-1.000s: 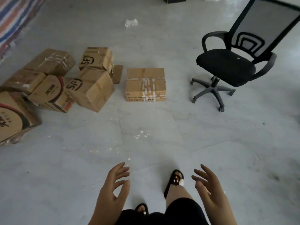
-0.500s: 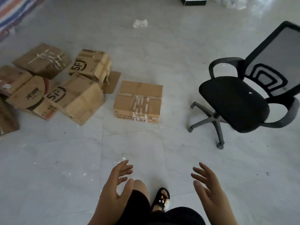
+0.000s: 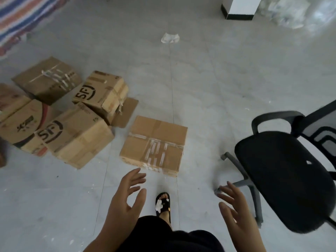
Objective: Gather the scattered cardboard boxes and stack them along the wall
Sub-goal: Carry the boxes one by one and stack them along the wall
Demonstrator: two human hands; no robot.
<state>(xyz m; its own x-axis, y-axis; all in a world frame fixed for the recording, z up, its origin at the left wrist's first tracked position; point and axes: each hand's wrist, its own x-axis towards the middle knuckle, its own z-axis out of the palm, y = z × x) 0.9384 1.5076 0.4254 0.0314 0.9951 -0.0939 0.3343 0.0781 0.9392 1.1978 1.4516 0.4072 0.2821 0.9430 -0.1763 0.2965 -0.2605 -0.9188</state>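
Grey floor (image 3: 209, 88); office chair (image 3: 283, 179) beside taped box (image 3: 154, 144); both hands (image 3: 125, 202) spread, holding nothing.

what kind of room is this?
Probably a sparse office or storeroom being cleared, indoors. Bare grey tile floor, courier boxes scattered on it, a black office chair, and a striped tarp at the far left edge.

A single wide-angle view from the person's head looks steeply down and forward at the grey floor (image 3: 209, 91). Using the flat taped box (image 3: 154, 144) as landmark: both hands enter from the bottom edge nearest the camera, the office chair (image 3: 283, 179) sits right of it, the striped mat (image 3: 23, 17) far upper left.
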